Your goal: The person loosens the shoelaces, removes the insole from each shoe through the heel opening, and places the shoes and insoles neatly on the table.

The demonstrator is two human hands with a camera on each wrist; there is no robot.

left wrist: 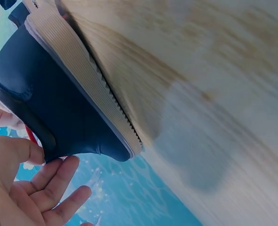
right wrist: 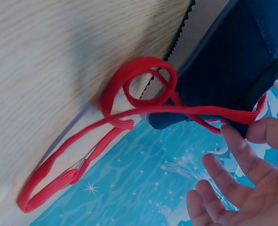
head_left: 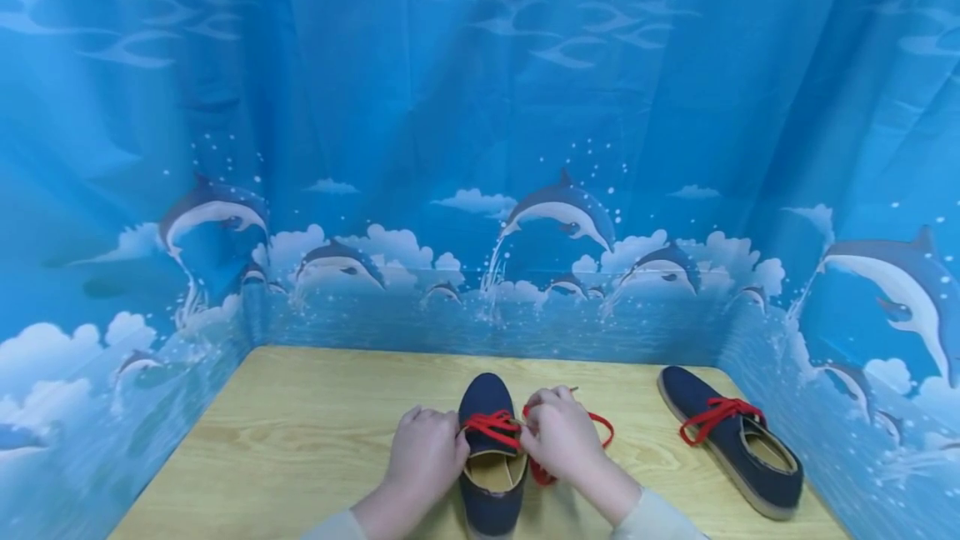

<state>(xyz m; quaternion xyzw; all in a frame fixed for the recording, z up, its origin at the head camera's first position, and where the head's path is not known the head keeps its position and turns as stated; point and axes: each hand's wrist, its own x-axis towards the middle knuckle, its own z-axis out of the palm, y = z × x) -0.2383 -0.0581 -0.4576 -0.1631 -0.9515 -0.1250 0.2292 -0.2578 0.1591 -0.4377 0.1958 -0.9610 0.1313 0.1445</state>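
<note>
Pinching the L edge of the near shoe [head_left: 489,442], the L hand [head_left: 426,448] has thumb & fingertips on the rim of the opening, remaining fingers off it. Risk: it's a thin hold on soft fabric, so a hard pull from the other side could slip the edge out or twist the shoe on the desk [head_left: 300,423].

Shoe itself sits btwn the hands, toe pointing away, sole down, red lace [right wrist: 153,109] crossing over the tongue. If both edges get tugged unevenly, those rows could prob. bunch or go slack on one side.

R hand [head_left: 562,436] pinches the R edge near the eyelets, thumb & index closed on it, others apart; can't tell if lace is trapped in there too. If it is, lifting away might drag the strand w/ it.

Just R of the R hand, the lace's long loose length lies looped, partly on the desk. Most likely snag spot: a loop could catch fingers or tighten into a knot, b/c it's coiled over itself. No matching free length shows by the L hand, so ends may come out uneven.

Well R of both hands: other shoe [head_left: 727,444], laced, untouched; low risk.
</note>
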